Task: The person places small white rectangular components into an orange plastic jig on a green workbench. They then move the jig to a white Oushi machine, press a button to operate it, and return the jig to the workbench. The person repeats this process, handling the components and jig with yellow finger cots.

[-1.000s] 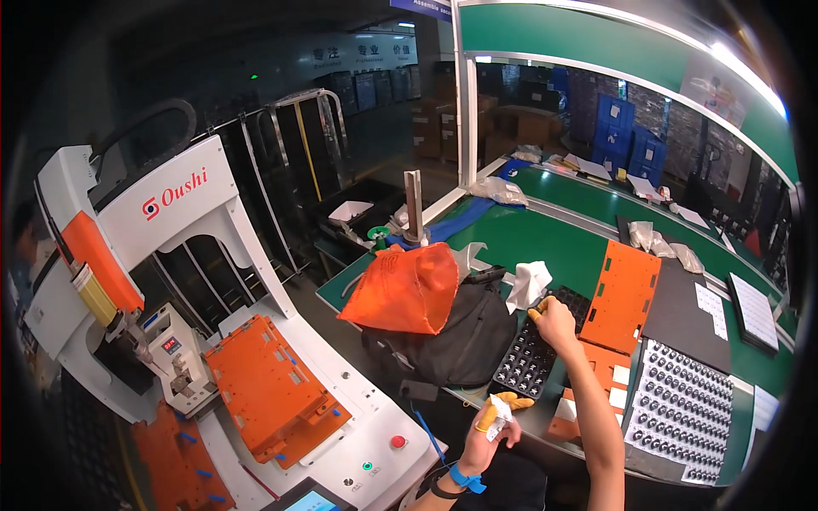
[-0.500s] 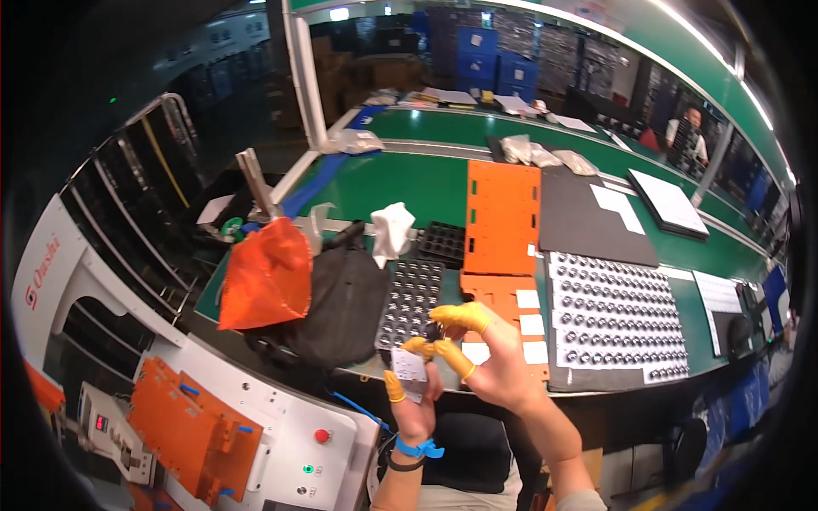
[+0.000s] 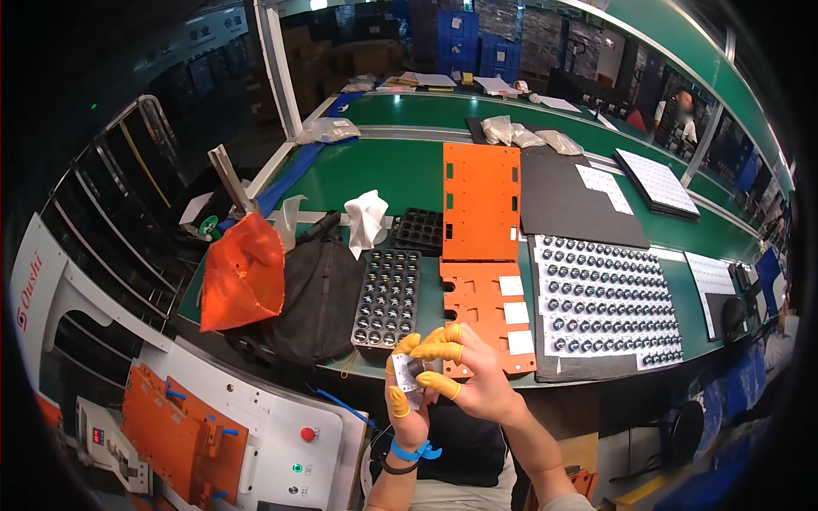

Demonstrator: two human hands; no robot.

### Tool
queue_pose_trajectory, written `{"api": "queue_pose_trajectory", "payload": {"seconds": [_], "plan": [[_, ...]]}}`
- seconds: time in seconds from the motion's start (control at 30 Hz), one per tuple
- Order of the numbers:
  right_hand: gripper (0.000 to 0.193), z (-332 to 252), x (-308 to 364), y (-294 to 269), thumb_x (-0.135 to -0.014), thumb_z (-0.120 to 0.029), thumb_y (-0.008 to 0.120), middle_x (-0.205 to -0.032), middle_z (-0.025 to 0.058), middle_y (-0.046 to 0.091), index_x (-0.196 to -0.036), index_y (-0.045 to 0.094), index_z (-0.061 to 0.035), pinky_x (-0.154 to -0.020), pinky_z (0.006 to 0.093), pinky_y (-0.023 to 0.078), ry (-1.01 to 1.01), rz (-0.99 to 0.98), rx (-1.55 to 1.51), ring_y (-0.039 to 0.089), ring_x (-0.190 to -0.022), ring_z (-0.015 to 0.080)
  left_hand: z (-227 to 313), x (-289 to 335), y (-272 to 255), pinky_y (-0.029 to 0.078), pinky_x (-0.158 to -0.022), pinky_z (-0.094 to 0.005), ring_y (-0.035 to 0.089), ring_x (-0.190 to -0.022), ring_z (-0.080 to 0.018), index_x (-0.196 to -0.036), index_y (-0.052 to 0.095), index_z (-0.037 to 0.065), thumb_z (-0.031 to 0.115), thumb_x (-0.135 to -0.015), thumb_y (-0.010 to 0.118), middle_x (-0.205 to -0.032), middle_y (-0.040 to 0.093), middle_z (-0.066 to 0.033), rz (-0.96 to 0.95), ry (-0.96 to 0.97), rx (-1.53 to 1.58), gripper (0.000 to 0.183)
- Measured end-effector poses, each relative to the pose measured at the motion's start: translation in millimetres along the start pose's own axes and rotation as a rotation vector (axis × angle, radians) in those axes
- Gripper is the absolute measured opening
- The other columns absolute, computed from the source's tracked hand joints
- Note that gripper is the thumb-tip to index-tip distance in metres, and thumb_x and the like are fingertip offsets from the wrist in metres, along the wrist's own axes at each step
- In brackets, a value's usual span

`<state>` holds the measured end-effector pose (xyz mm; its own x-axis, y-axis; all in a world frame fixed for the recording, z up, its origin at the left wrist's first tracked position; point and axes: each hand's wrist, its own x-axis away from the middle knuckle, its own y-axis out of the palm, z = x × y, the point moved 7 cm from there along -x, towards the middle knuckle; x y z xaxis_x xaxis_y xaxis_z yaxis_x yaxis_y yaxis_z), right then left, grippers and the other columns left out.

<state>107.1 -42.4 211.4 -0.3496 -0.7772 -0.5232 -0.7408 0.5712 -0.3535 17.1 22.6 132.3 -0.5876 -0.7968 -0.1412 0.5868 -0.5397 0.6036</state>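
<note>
Both hands meet near the front edge of the tabletop (image 3: 392, 177) in the head view. Partly curled, the left hand (image 3: 411, 426) grips a small white plate (image 3: 402, 373) between yellow-capped fingers and thumb; the right hand (image 3: 478, 381) is half closed, fingertips around a dark part (image 3: 417, 367) at the plate's face, though whether it grips this I cannot tell.

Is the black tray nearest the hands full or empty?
Not empty: shiny round parts sit in the tray. Whether it is completely full, I cannot tell.
</note>
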Motion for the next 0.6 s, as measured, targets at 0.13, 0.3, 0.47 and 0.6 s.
{"api": "queue_pose_trajectory", "payload": {"seconds": [0.13, 0.3, 0.47, 0.6], "plan": [[0.033, 6.9, 2.7, -4.2, -0.081, -0.016, 0.080, -0.099, 0.0089, 0.062, -0.110, 0.070, -0.0029, -0.079, 0.0354, 0.045, -0.009, 0.034, -0.028, 0.053, -0.090, 0.0265, -2.0, -1.6, 4.5, 0.034, -0.055, -0.0197, 0.044, -0.069, -0.0052, -0.142, 0.045, 0.003, 0.075, -0.089, 0.050, -0.093, 0.054, 0.0004, -0.058, 0.001, -0.082, 0.089], [0.033, -0.2, 2.2, -9.3, -0.081, -0.016, 0.080, -0.099, 0.0091, 0.062, -0.109, 0.070, -0.0026, -0.077, 0.0346, 0.045, -0.100, 0.035, 0.095, 0.054, -0.088, 0.0278, -6.6, -4.6, 9.4, 0.038, -0.055, -0.0206, 0.050, -0.075, -0.0067, -0.142, 0.044, 0.003, 0.074, -0.089, 0.051, -0.098, 0.055, -0.0009, -0.080, -0.018, -0.133, 0.089], [0.037, 8.6, 5.1, -14.1, -0.079, -0.016, 0.080, -0.100, 0.0092, 0.063, -0.113, 0.070, -0.0034, -0.078, 0.0357, 0.046, -0.128, 0.032, 0.185, 0.056, -0.087, 0.0282, -27.1, -5.2, 1.9, 0.038, -0.058, -0.0203, 0.051, -0.077, -0.0065, -0.143, 0.042, 0.004, 0.073, -0.090, 0.051, -0.105, 0.058, -0.0008, -0.201, -0.176, -0.096, 0.087], [0.045, 13.4, 9.2, -14.1, -0.076, -0.015, 0.082, -0.107, 0.0102, 0.062, -0.118, 0.070, -0.0056, -0.083, 0.0380, 0.046, -0.125, 0.014, 0.248, 0.055, -0.095, 0.0289, -37.5, -4.6, 0.1, 0.040, -0.061, -0.0206, 0.053, -0.079, -0.0068, -0.143, 0.043, 0.004, 0.071, -0.094, 0.047, -0.109, 0.059, -0.0011, -0.154, -0.238, -0.015, 0.083]]}}
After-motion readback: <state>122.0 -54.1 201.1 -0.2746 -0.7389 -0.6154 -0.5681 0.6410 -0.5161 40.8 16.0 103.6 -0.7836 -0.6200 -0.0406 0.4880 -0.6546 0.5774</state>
